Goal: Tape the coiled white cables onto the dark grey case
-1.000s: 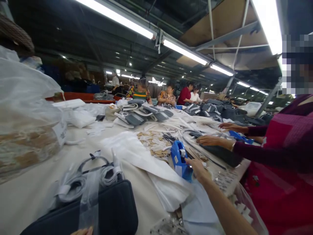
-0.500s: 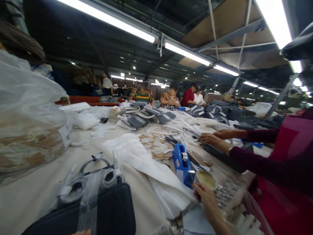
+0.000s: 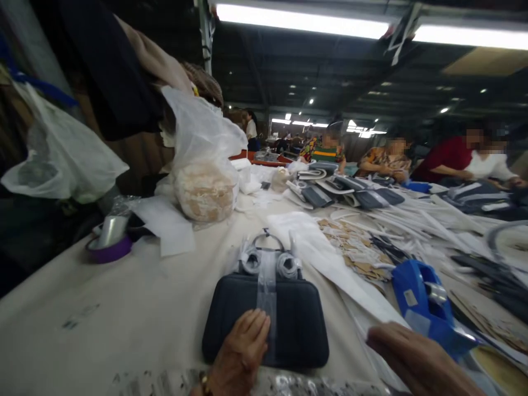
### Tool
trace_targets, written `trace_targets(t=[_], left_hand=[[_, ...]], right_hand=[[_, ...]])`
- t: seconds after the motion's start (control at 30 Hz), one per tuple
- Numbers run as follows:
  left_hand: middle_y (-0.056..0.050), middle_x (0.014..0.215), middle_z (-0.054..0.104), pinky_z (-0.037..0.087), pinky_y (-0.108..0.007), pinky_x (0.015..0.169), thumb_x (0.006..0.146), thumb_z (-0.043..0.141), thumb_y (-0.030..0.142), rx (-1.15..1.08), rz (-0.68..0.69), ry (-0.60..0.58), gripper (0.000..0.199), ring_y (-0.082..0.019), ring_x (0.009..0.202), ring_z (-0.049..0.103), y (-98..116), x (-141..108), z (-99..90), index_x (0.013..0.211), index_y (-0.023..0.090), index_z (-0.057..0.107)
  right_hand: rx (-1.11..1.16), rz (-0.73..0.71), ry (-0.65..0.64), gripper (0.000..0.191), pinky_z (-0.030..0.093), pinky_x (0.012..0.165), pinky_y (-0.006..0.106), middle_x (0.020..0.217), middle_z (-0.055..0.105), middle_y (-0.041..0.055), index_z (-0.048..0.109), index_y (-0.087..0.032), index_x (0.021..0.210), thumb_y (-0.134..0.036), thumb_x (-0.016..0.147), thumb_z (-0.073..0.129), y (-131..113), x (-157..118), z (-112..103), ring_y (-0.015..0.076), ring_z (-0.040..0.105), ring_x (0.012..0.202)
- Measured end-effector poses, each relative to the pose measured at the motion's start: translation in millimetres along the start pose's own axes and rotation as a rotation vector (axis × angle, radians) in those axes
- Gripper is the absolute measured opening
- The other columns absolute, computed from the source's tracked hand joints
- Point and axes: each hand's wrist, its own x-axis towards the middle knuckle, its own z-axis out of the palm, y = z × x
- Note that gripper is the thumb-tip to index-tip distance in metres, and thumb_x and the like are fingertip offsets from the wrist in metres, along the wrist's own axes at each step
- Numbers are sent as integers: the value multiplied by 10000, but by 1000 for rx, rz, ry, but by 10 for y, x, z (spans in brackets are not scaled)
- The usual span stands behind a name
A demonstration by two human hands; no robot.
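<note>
A dark navy bag [image 3: 299, 324] lies on the cream-covered table [image 3: 136, 308], with a strip of clear tape [image 3: 267, 275] down its middle and coiled straps by its handle. My left hand [image 3: 245, 346] rests flat on the bag's front at the tape, fingers stretched out. To the right of the bag is my right hand [image 3: 416, 357], blurred, its fingers extended and nothing seen in it. It is nearest to a blue tape dispenser [image 3: 418, 297] that stands just beyond it. White sheet material [image 3: 330, 258] runs between the bag and the dispenser.
Purple tape roll [image 3: 109, 249] and white sheets [image 3: 167, 225] lie at the left. Behind them stands a filled clear plastic bag [image 3: 204, 190]. Cardboard scraps [image 3: 357, 250], white strips and stacked grey pieces [image 3: 338, 187] cover the right and back. Several people are across the table.
The view has swung left, so the bag is now central. My left hand has come fully into view on the bag's tape. My right hand has left the dispenser's front edge.
</note>
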Motion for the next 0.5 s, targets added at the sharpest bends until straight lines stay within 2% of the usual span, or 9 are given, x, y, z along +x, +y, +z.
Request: trace_targets(t=[0.07,0.1,0.17,0.23,0.33,0.5], left_hand=[[-93,1124,657,500,-335,925,863,374,87,-34,-59,-97,357,-191,1088,576,57,-11,-33,1174,99,549],[-93,1133,654,496,-340,933,859,377,81,-42,-77,-110,361,-195,1097,573,73,-23,-31,1178,99,546],[-91,1147,650,483,-347,949,853,388,81,-51,-97,-110,370,-202,1117,563,86,-60,4,1190,101,540],[-85,1149,650,467,-346,964,844,407,95,-47,-104,-95,373,-206,1127,555,85,-99,60,1191,102,543],[-76,1131,661,449,-333,967,832,422,121,-21,-97,-45,365,-207,1111,559,76,-128,121,1168,97,563],[-51,1077,685,411,-312,979,869,406,161,4,-92,-8,317,-197,1052,588,67,-107,130,1113,107,601]], right_hand=[[-44,-189,-185,299,405,560,249,700,623,25,586,-211,755,-167,921,341,-492,530,-78,139,561,603],[-78,-283,-246,292,385,558,252,688,614,26,571,-197,728,-127,907,351,-661,777,-64,142,547,613],[-165,-465,-370,223,381,599,255,710,631,37,582,-172,748,-105,880,415,-854,1200,47,145,559,646],[-272,-587,-434,163,386,632,263,734,659,54,609,-152,785,-108,855,469,-909,1524,212,158,593,682],[-367,-641,-464,152,386,619,279,758,692,81,648,-141,825,-94,823,504,-916,1833,422,191,634,720],[-362,-586,-500,129,383,551,266,711,712,88,697,-149,754,-84,752,586,-1024,2043,593,201,659,673]])
